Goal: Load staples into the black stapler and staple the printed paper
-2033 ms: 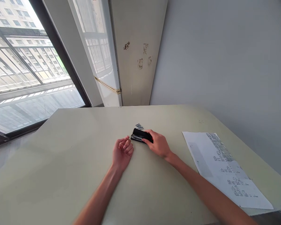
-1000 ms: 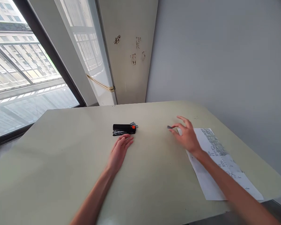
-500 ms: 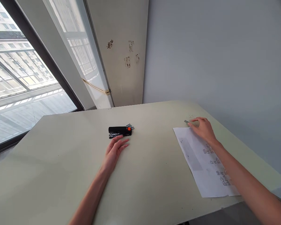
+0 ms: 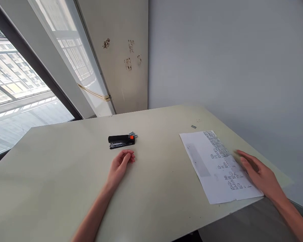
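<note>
A black stapler [image 4: 121,141] with an orange piece at its right end lies on the table. Several strips of staples [image 4: 133,134] stick out from behind that end. Just in front of the stapler rests my left hand [image 4: 121,164], its fingers curled in and nothing seen in them. To the right lies a printed sheet of paper [image 4: 204,161], its right edge beside my right hand [image 4: 261,174]. That hand is open, the thumb apart from the stretched fingers, and it appears empty. Past the sheet's far edge sits a small grey staple strip [image 4: 193,126], apart from both hands.
The pale table [image 4: 151,201] meets a plain grey wall [image 4: 229,67] on the right. Behind it stands a light cabinet-like panel [image 4: 126,84] with brown marks and a long handle [image 4: 93,92]. A window [image 4: 20,74] is at the left.
My right hand has left the staple strip at the far edge of the sheet and come back to the sheet's right side. My left hand's fingers have curled in, away from the stapler.
</note>
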The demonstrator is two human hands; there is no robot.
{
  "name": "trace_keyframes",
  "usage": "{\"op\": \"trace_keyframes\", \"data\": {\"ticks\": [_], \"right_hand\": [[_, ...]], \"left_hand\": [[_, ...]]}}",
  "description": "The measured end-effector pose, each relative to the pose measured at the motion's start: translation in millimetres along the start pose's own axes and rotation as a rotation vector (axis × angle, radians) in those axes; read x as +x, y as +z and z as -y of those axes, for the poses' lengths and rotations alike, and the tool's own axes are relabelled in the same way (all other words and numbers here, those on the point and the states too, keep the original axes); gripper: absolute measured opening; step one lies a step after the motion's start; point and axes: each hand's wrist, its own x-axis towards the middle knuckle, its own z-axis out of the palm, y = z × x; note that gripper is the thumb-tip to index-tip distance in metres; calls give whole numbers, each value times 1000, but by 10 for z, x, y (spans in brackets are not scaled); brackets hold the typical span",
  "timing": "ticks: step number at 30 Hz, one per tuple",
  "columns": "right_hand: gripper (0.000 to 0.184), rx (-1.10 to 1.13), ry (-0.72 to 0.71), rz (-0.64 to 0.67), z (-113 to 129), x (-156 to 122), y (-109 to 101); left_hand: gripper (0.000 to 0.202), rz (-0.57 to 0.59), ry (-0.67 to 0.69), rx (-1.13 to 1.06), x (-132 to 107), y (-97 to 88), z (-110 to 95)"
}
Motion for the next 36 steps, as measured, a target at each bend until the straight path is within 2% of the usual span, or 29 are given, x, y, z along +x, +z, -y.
{"op": "trace_keyframes", "data": {"ticks": [6,11,15,19,25,36], "right_hand": [[61,-21,-45,62,43,17,34],[63,-75,-205,109,-18,24,99],[65,-127,-280,121,-103,42,143],[66,-181,-304,142,-135,51,146],[69,-232,-316,148,-56,38,136],[67,-316,-364,151,-6,51,197]], "left_hand": [[21,17,63,181,-84,104,-64],[23,18,58,291,-82,121,-81],[29,16,23,405,-68,76,-56],[33,27,-6,468,-63,31,-44],[39,12,-24,503,-25,20,-39],[39,48,87,651,25,13,-24]]}}
